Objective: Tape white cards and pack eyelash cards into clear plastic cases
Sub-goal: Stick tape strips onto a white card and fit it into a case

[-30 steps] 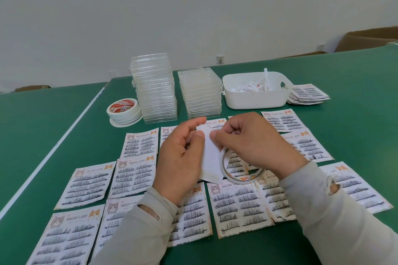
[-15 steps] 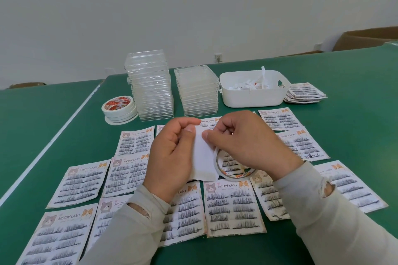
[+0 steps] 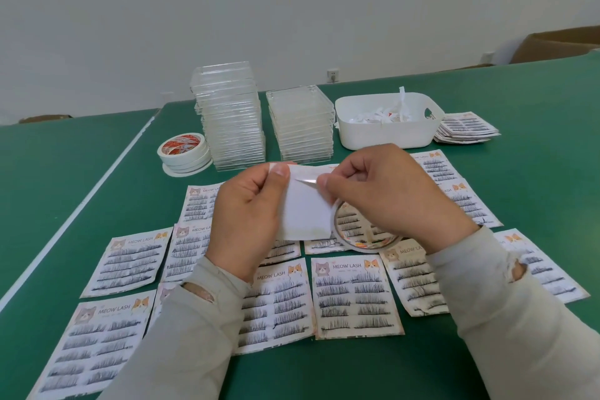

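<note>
My left hand [image 3: 250, 214] grips a white card [image 3: 305, 214] upright above the table, thumb on its top left corner. My right hand [image 3: 383, 195] pinches a strip of shiny tape [image 3: 308, 179] against the card's top edge. A thin tape roll [image 3: 363, 234] hangs around my right hand's lower fingers, below the card. Several eyelash cards [image 3: 355, 297] printed "MEOW LASH" lie face up in rows on the green table [image 3: 535, 172]. Two stacks of clear plastic cases [image 3: 230, 117] stand behind my hands.
A white bin [image 3: 386, 133] of paper scraps sits at the back right, with a pile of eyelash cards [image 3: 466, 128] beside it. Stacked tape rolls [image 3: 183, 153] lie left of the cases. A white line [image 3: 81, 208] crosses the table on the left.
My right hand has drawn a shiny strip of tape across the top of the white card. Both hands stay together over the card rows.
</note>
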Motion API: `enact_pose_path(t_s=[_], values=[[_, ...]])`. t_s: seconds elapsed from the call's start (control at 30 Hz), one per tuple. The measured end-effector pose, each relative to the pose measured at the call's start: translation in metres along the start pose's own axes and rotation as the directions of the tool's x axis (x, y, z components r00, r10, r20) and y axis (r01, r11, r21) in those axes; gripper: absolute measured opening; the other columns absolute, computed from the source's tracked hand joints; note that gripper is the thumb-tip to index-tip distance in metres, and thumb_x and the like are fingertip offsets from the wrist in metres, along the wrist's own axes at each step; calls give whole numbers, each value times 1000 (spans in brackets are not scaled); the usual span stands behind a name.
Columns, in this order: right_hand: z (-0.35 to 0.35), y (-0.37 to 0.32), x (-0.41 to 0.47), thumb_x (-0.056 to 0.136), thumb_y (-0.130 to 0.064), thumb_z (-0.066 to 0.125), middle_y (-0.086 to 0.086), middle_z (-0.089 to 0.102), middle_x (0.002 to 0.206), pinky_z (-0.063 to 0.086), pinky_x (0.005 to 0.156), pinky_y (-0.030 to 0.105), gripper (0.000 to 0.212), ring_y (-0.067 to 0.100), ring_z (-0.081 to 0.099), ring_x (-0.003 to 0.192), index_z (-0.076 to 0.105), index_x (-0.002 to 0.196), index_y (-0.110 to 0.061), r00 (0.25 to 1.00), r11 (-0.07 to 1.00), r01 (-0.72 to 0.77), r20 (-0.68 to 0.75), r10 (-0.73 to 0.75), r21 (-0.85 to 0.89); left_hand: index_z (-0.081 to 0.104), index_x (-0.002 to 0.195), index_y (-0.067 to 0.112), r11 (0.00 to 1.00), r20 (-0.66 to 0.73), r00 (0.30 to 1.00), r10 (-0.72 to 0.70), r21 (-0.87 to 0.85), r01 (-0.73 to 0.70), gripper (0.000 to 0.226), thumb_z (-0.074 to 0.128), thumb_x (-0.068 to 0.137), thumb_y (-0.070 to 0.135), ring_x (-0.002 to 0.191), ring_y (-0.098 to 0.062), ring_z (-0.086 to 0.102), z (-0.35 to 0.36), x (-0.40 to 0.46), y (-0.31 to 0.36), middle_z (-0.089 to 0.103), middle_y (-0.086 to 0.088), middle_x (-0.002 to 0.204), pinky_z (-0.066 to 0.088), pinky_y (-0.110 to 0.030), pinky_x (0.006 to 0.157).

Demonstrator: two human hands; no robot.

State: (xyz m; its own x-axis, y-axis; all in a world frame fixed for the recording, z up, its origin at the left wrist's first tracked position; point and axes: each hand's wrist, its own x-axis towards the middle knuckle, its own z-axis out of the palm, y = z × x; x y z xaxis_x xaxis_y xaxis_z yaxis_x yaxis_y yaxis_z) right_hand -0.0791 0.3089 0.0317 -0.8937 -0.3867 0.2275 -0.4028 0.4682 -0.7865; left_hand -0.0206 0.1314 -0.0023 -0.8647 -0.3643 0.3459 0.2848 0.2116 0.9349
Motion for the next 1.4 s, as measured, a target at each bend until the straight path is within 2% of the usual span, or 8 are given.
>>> enact_pose_path(t_s=[0.27, 0.43, 0.63, 0.9, 1.03, 1.2, 1.3, 1.4], values=[[3, 4, 1, 86, -47, 74, -17, 56, 53, 34, 45, 13, 35, 1, 48, 45, 69, 69, -17, 998, 995, -8, -63, 2, -96, 80, 92, 33, 996, -25, 999, -46, -73, 44, 23, 57, 96, 37, 81, -11, 71, -4, 2, 0, 79, 2, 90, 58, -30, 71], [1, 6, 2, 85, -48, 75, -12, 56, 52, 39, 52, 23, 34, 3, 47, 45, 67, 65, -21, 995, 998, -19, -100, 12, -67, 79, 95, 30, 997, -21, 999, -40, -73, 39, 23, 57, 99, 35, 82, -14, 73, -4, 2, 1, 79, 1, 91, 59, -28, 71], [2, 8, 3, 86, -46, 74, -13, 53, 47, 40, 51, 25, 35, 3, 45, 41, 66, 66, -19, 994, 998, -38, -103, 33, -48, 80, 95, 31, 997, -7, 1000, -28, -66, 27, 23, 57, 100, 33, 85, -16, 74, -4, 0, 2, 79, 1, 92, 61, -30, 71], [4, 10, 3, 85, -46, 74, -11, 55, 52, 43, 53, 27, 32, 4, 46, 45, 67, 66, -21, 991, 998, -26, -130, 20, -50, 74, 98, 40, 991, 12, 1000, -24, -131, 25, 26, 54, 101, 23, 83, -5, 69, -1, 0, 1, 76, 9, 94, 55, -20, 67], [4, 6, 1, 82, -38, 76, -13, 61, 56, 39, 53, 26, 23, 2, 48, 48, 68, 69, -21, 995, 1000, -9, -97, 7, -17, 71, 100, 43, 998, -14, 1000, 1, -61, -2, 34, 50, 103, 16, 89, -5, 68, 0, 1, -2, 74, 13, 101, 54, -21, 73], [4, 3, -2, 80, -26, 77, -4, 71, 71, 52, 61, 36, 12, 9, 57, 58, 71, 71, -21, 998, 1000, 23, -67, -22, 13, 70, 100, 37, 996, -23, 997, 79, 52, -77, 26, 63, 94, 12, 85, 5, 65, -3, 0, 1, 73, 18, 95, 48, -9, 73], [5, 3, -2, 80, -27, 77, -13, 70, 75, 51, 63, 34, 10, 8, 60, 64, 70, 73, -25, 996, 999, 44, -76, -46, -31, 68, 108, 34, 954, 28, 985, 167, 249, -169, 31, 74, 89, 11, 91, 7, 60, -7, 1, 4, 65, 17, 97, 42, -4, 81], [8, 3, -3, 81, -32, 76, -26, 67, 78, 49, 64, 29, 9, 2, 60, 71, 68, 75, -32, 992, 987, 84, -87, -97, -134, 70, 119, 29, 830, 153, 962, 226, 487, -272, 34, 76, 86, 27, 99, -3, 50, -8, 3, 6, 52, 22, 99, 34, -8, 92]])
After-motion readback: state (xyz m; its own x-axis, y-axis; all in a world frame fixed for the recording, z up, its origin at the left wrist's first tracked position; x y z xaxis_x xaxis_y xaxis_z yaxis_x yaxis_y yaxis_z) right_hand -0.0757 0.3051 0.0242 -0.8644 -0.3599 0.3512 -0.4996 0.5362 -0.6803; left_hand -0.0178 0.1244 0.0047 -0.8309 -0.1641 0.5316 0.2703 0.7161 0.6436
